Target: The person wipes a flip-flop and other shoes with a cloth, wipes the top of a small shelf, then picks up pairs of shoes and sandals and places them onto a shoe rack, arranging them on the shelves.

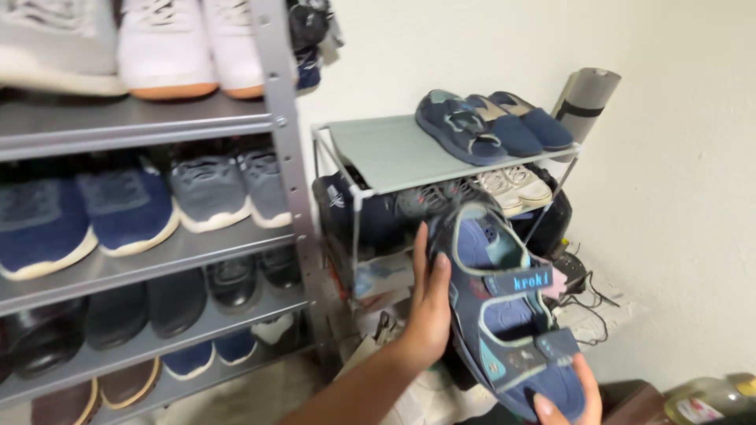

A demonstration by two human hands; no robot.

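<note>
Head view: both hands, left hand (429, 311) and right hand (579, 397), hold a blue sandal (504, 303) before the small rack (394, 153).

Near the middle, the left hand (429, 311) grips a navy strapped sandal (504, 307) by its side, while the right hand (571, 397) supports its heel. A matching sandal (459, 126) lies on the small grey rack (386, 153) beyond.

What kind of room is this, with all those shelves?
Probably a shoe-storage corner of a home. A tall grey metal rack holds rows of sneakers, a smaller rack carries slippers, and the left hand and right hand hold a blue strapped sandal.
</note>
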